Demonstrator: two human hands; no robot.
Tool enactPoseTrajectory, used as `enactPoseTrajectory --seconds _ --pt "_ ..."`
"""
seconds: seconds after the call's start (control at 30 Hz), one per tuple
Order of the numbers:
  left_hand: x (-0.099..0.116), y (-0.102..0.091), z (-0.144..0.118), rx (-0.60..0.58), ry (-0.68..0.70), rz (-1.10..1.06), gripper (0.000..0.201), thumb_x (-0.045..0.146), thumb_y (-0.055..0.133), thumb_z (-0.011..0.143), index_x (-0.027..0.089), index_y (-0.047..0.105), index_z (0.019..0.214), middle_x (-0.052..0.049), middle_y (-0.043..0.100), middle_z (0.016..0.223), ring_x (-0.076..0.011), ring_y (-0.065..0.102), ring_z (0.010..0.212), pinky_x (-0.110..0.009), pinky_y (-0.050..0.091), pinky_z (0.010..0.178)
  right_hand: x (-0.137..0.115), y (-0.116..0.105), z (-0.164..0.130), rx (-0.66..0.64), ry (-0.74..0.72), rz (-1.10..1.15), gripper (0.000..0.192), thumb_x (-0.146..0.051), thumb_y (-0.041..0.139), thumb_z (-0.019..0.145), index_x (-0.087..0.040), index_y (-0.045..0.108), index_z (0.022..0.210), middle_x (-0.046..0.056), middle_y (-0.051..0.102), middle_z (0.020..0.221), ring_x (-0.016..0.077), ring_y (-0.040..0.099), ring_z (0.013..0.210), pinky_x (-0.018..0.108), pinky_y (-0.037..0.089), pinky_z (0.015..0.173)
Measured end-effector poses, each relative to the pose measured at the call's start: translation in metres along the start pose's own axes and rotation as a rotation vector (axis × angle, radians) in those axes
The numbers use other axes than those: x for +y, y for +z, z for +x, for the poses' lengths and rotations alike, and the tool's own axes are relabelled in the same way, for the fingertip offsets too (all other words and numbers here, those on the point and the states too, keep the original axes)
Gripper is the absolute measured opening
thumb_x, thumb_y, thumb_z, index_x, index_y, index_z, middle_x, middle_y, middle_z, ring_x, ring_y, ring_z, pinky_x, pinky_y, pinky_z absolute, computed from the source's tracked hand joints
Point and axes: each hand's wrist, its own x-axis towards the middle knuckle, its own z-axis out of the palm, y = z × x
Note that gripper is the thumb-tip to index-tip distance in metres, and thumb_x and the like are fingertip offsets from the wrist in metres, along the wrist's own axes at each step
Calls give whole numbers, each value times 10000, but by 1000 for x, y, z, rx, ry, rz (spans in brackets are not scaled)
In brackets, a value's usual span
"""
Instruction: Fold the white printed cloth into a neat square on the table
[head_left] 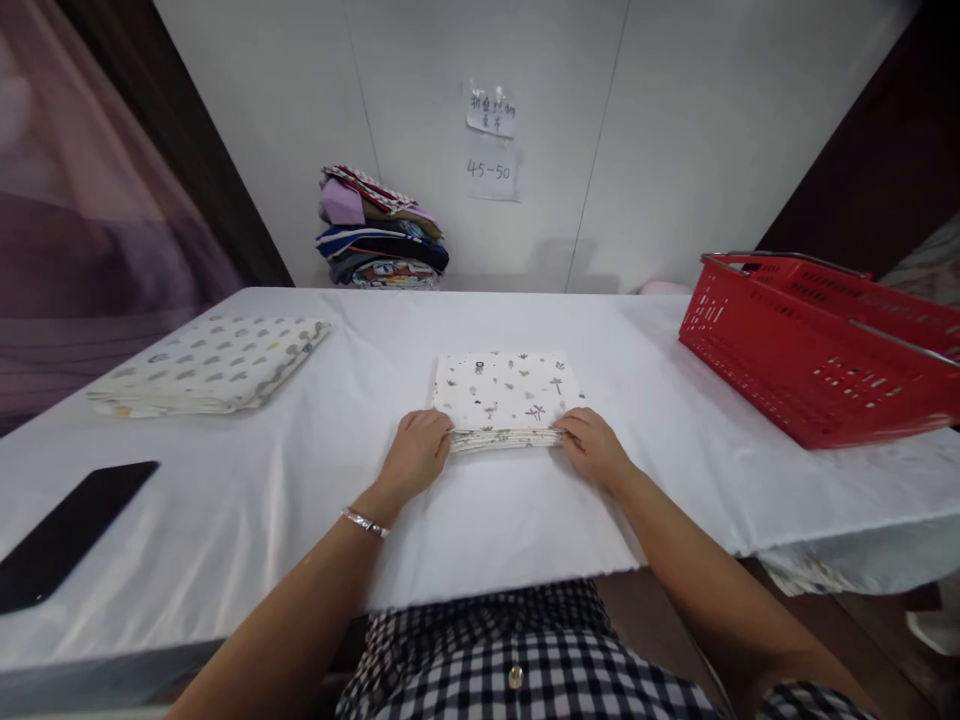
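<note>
A white cloth (pixel 502 390) with small printed plants and birds lies folded into a neat rectangle, its stacked layers showing along the front edge. My left hand (pixel 418 450) pinches its near left corner, thumb and fingers closed on the fabric. At the near right corner my right hand (pixel 592 445) grips the cloth the same way. The fingertips of both hands are partly hidden at the edge. A second folded cloth (pixel 217 360), white with grey cloud-like shapes, rests farther left, apart from my hands.
A red plastic basket (pixel 810 350) with metal handles stands at the right of the white-covered table (pixel 345 500). A black phone (pixel 71 530) lies at the left front. Behind the table's far edge, folded fabrics (pixel 382 235) are piled against the wall, where paper notes (pixel 492 170) hang.
</note>
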Motion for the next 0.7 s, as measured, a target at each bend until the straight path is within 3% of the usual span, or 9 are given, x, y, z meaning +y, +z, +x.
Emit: enactPoseTrajectory --seconds 0.37,0.6,0.7 --pt "-2 -3 -2 -3 48 -19 155 188 408 858 208 560 882 -53 624 907 -208 554 897 -420 380 890 9 -6 -16 82 59 2 257 -181 508 798 -225 641 1013 69 611 1002 228 537 957 413 437 852" --pt "-8 -1 -8 -9 63 -71 241 308 511 838 227 567 1059 -55 621 1032 -224 536 1001 -422 381 906 10 -7 -22 106 97 -1 302 -173 502 796 -240 632 1060 69 600 1044 231 527 998 414 454 872" --pt "-9 -1 -6 -30 56 -72 193 304 478 862 221 591 995 -53 626 993 -211 541 975 -405 385 898 13 -7 -23 105 97 -29 289 -160 492 802 -222 629 1050 74 594 1035 225 520 992 401 459 867"
